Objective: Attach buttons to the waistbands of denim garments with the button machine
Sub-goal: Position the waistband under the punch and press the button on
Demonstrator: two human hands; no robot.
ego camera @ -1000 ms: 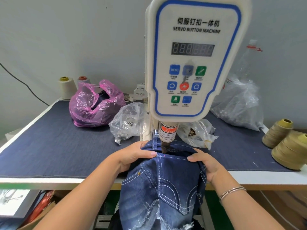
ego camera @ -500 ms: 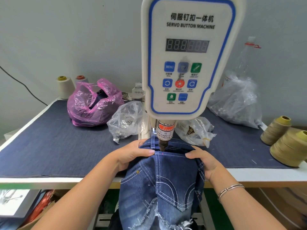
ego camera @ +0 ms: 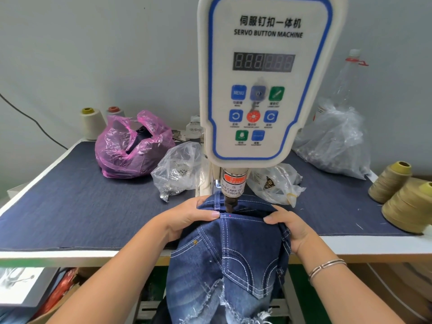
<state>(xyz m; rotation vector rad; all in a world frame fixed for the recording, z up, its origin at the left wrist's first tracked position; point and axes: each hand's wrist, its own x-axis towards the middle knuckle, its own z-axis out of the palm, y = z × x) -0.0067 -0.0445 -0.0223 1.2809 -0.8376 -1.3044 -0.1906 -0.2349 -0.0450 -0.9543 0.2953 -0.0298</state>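
A white servo button machine (ego camera: 261, 85) stands over the table's front edge, its dark punch tip (ego camera: 230, 204) pointing down. Dark blue denim shorts (ego camera: 233, 258) with white stitching and a frayed hem hang in front of the table, the waistband (ego camera: 243, 217) lifted under the punch. A small red light dot sits on the waistband just below the tip. My left hand (ego camera: 187, 220) grips the waistband to the left of the punch. My right hand (ego camera: 291, 226) grips it to the right, with a silver bracelet on that wrist.
A pink plastic bag (ego camera: 131, 146) and clear bags of metal parts (ego camera: 180, 169) (ego camera: 275, 183) (ego camera: 336, 141) lie on the denim-covered table (ego camera: 70, 206). Thread cones stand at the back left (ego camera: 90, 123) and the right edge (ego camera: 406, 202). A clear bottle (ego camera: 348, 78) stands behind.
Both hands keep their hold on the waistband; the camera view has shifted slightly, so the machine sits a little higher and further left. The punch tip stays just above the fabric.
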